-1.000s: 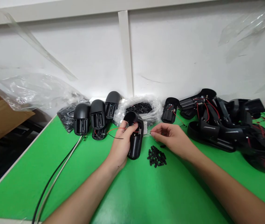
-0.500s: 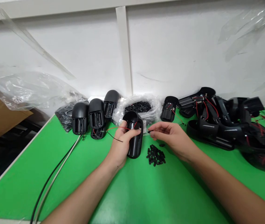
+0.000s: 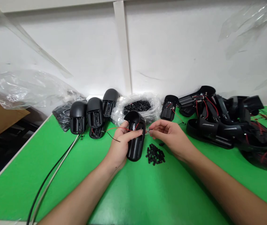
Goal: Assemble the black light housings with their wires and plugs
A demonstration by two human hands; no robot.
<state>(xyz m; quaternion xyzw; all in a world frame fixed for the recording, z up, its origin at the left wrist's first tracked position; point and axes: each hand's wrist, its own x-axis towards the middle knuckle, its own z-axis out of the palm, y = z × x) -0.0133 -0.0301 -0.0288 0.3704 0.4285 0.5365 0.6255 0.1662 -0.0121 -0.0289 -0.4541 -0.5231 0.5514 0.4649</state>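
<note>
Head view: a black housing gripped over the green table, midway along the bench.
It should handle as light, stiff, probably smooth plastic, best grasped by its sides, clear of the thin, likely fragile red wire. The left hand clasps it, thumb across its open face; the right hand's fingertips pinch what seems a small dark piece. The housing looks glossy, elongated, round-ended and hollow.

I count two hands, one held housing, two cables (one black).
</note>
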